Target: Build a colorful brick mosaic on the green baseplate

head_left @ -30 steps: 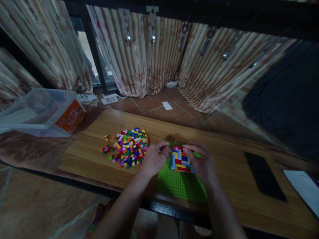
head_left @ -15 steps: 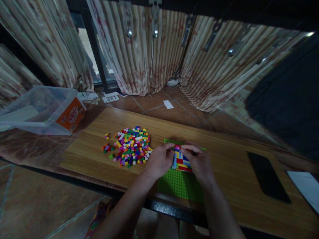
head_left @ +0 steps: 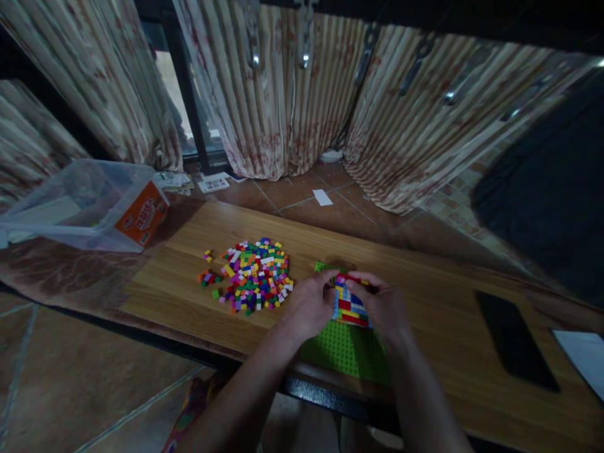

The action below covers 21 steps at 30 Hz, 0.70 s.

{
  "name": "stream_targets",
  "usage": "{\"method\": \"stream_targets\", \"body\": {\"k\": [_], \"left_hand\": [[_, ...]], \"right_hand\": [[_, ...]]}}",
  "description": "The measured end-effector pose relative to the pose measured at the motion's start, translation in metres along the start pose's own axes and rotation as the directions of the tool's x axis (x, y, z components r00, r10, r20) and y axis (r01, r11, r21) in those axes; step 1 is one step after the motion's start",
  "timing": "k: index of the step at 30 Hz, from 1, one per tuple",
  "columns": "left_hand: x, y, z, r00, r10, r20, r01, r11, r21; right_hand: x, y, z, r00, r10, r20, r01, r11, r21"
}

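Observation:
A panel of coloured toy bricks (head_left: 350, 309), with red, blue, yellow and white rows, sits over a green studded baseplate (head_left: 346, 349). My left hand (head_left: 311, 303) is closed at the panel's upper left corner, thumb and forefinger pinched at a red-pink brick. From the other side, my right hand (head_left: 383, 305) is closed on the upper edge, thumb on the face and fingers behind a red strip. The fingers partly cover the panel's top. Left of my hands lies a heap of loose toy bricks (head_left: 257, 274).
The wooden table (head_left: 438, 340) carries a dark flat slab (head_left: 516, 340) and a white sheet (head_left: 582, 355) on the right. A clear plastic bin (head_left: 89, 233) with an orange label stands at the far left. Striped curtains (head_left: 264, 94) hang behind; a white card (head_left: 323, 197) lies on the floor.
The view has shifted slightly, so everything sits a little further right. More red shows along the panel's top edge between my fingers. Both hands stay at the brick panel.

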State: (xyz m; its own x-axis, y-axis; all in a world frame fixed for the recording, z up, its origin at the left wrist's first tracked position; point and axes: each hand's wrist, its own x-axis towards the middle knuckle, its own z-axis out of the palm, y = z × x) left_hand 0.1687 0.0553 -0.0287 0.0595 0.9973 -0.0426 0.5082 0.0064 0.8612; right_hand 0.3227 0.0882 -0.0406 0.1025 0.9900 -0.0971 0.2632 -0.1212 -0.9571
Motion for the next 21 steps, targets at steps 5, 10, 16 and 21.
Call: {"method": "stream_targets", "body": {"k": [5,10,16,21], "left_hand": [[-0.003,0.001,0.002,1.000,0.007,-0.002,-0.007,1.000,0.001],[-0.001,-0.003,0.000,0.997,0.055,-0.046,-0.055,0.998,0.002],[0.009,-0.022,-0.052,0.916,-0.045,-0.399,0.158,0.954,0.255],[0.008,-0.043,-0.085,0.885,-0.041,-0.464,0.330,0.757,0.564]], "right_hand": [[0.004,0.003,-0.004,1.000,0.006,0.016,-0.005,0.999,-0.044],[0.000,0.003,-0.004,0.998,0.053,0.026,-0.051,0.997,-0.049],[-0.013,0.003,-0.017,0.995,0.071,-0.070,-0.074,0.996,-0.045],[-0.018,0.007,-0.032,0.989,-0.033,-0.145,0.023,0.997,-0.072]]}}
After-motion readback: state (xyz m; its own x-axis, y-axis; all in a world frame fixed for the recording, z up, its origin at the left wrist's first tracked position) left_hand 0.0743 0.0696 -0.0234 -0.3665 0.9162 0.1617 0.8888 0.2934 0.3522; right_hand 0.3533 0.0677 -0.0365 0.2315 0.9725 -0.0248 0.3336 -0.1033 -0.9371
